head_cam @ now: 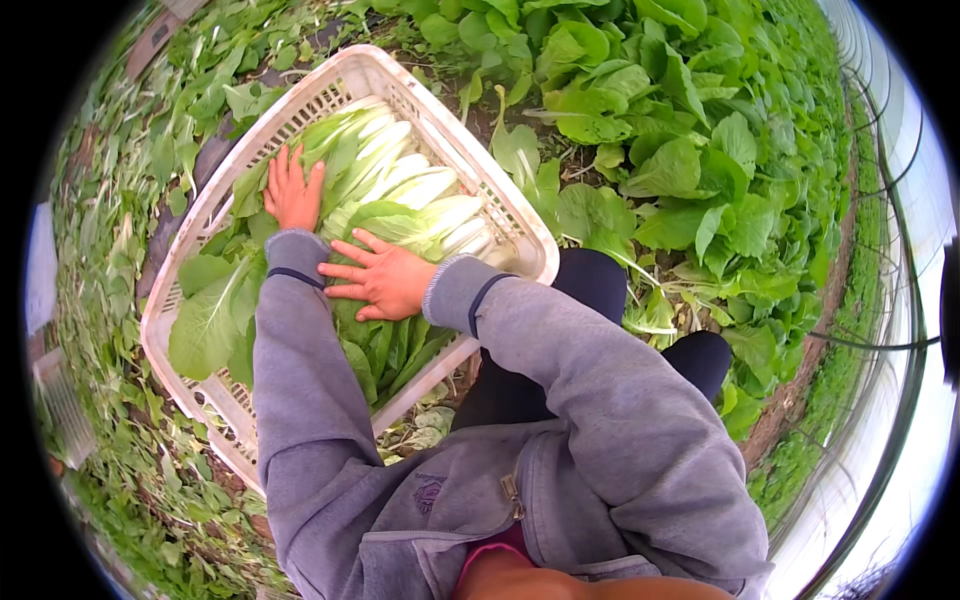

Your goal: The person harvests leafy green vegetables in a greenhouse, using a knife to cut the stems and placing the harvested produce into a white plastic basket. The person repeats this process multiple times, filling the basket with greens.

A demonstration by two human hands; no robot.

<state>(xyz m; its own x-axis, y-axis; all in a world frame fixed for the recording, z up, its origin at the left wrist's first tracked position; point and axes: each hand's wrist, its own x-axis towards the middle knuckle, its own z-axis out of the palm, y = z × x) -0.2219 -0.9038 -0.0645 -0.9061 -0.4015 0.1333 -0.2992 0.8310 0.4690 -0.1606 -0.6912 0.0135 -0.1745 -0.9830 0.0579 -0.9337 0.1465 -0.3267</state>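
A white plastic crate [504,187] with slotted walls lies in front of me, holding harvested leafy greens [405,180] with pale stems laid side by side towards its right wall. My left hand [295,191] lies palm down with spread fingers on the leaves near the crate's far left side. Lower and further right, my right hand [386,279] rests flat on the greens, fingers apart and pointing left. Neither hand is closed around anything. Large loose leaves [210,315] fill the crate's left part, beside my left sleeve. My forearms hide some of the contents and the near rim.
Dense growing leafy plants [675,150] stand beyond the crate and to the right. Cut leaves [135,300] litter the soil on the left, with another slatted crate [64,405] at the far left. A curved pipe frame [911,300] and pale sheeting border the right side. My knees are beside the crate.
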